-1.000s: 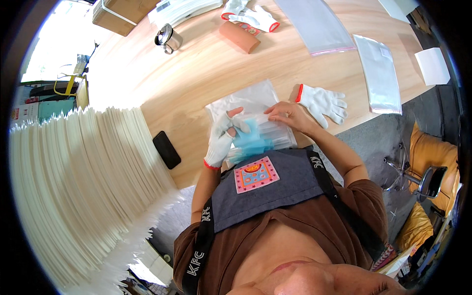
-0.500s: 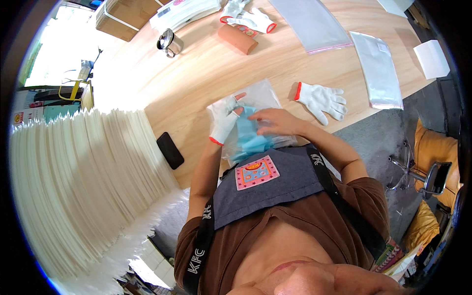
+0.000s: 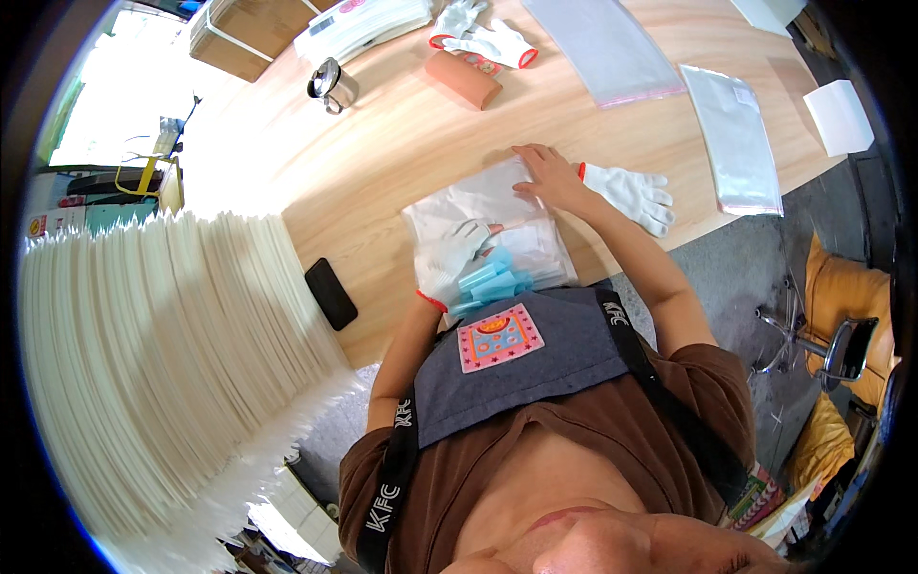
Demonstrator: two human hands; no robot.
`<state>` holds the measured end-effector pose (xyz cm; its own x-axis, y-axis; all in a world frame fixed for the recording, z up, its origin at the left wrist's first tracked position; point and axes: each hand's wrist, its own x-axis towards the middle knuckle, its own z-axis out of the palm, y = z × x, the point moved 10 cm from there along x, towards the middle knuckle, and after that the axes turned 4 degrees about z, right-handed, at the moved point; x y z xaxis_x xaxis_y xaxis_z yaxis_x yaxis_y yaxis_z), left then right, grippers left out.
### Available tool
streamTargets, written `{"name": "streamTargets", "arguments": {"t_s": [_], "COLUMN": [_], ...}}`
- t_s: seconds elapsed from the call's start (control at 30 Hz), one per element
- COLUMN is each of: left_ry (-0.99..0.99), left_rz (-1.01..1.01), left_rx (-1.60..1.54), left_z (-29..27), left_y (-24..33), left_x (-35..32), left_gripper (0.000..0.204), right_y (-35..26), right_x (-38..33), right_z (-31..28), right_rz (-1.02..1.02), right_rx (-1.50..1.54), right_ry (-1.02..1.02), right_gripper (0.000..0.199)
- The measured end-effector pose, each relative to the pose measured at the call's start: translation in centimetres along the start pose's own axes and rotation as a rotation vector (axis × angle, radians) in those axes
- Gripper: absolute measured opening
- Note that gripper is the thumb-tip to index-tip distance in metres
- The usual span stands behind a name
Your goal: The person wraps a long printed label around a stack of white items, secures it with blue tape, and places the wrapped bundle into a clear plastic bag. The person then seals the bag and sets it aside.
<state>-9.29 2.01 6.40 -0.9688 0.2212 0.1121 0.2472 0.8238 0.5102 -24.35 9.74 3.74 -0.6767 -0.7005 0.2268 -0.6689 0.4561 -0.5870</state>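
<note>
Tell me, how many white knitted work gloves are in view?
4. One is worn on the left hand, one white knitted glove lies loose beside the bare right hand, and two red-cuffed gloves lie at the table's far edge. More may be hidden.

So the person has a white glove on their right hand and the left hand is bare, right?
No, it's swapped. The head view shows the white glove on the left hand, pressing the clear bag with the blue things. The right hand is bare, and a spare white glove lies beside it on the table.
</note>
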Motion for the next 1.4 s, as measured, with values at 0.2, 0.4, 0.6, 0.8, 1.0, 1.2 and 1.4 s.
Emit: {"name": "streamTargets", "arguments": {"t_s": [0.2, 0.4, 0.6, 0.8, 1.0, 1.2, 1.4], "left_ry": [0.073, 0.093, 0.113, 0.14, 0.145, 0.146, 0.048], "left_rz": [-0.031, -0.044, 0.042, 0.011, -0.017, -0.006, -0.157], "left_rx": [-0.026, 0.088, 0.073, 0.045, 0.054, -0.021, -0.034], "left_z": [-0.3, 0.2, 0.8, -0.1, 0.0, -0.8, -1.5], "left_y": [0.2, 0.1, -0.1, 0.3, 0.1, -0.3, -3.0], "left_x": [-0.4, -0.9, -0.7, -0.6, -0.9, -1.0, -2.2], "left_gripper": [0.04, 0.042, 0.041, 0.04, 0.039, 0.035, 0.033], "right_y": [0.7, -1.9, -5.6, -5.9, -5.7, -4.2, -13.6], "right_x": [2.1, 0.3, -2.2, -2.4, -2.3, -0.9, -7.2], "right_z": [3.8, 3.7, 1.0, 0.2, -0.6, -5.1, -3.8], "right_rz": [0.134, 0.074, -0.113, -0.152, -0.173, -0.003, -0.377], "right_rx": [-0.107, 0.164, 0.373, 0.384, 0.461, 0.379, 0.546], "right_ry": [-0.355, -0.516, -0.4, -0.354, -0.322, -0.031, -0.78], "right_gripper": [0.051, 0.041, 0.024, 0.015, 0.014, 0.02, 0.073]}}
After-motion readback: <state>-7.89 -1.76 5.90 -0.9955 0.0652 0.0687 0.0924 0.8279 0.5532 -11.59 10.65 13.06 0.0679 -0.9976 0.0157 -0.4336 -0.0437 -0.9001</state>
